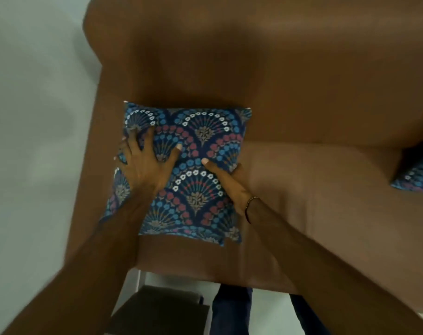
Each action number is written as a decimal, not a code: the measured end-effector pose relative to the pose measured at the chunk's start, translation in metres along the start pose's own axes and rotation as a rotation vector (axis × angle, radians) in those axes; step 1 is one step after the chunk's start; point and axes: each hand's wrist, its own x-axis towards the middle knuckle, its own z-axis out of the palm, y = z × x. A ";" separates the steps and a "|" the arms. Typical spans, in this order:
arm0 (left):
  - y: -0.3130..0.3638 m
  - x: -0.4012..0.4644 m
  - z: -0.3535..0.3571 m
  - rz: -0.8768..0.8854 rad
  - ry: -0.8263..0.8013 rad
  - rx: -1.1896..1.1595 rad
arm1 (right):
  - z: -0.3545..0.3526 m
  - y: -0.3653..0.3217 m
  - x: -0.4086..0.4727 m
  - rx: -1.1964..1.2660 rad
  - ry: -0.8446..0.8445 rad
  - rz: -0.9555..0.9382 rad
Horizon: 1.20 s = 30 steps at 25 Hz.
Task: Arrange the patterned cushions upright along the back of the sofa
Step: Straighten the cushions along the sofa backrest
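A blue patterned cushion with red, blue and white fan motifs leans against the back of the brown sofa at its left end. My left hand lies flat on the cushion's left side with fingers spread. My right hand grips the cushion's right edge, thumb on the front and fingers hidden behind. A second patterned cushion shows only partly at the right edge, on the seat by the backrest.
The sofa's left armrest runs beside the cushion. A pale wall or floor fills the left. A dark low object stands on the floor below the seat's front edge, beside my dark trouser legs.
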 end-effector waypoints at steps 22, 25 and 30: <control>0.247 -0.069 0.124 0.266 -0.269 -0.852 | -0.341 -0.084 -0.039 -0.164 0.602 -0.244; 0.244 -0.068 0.163 0.348 -0.439 -0.669 | -0.343 -0.054 -0.025 -0.023 0.750 -0.218; 0.137 -0.057 0.149 0.523 -0.159 -0.068 | -0.274 -0.002 -0.027 -0.023 0.584 0.102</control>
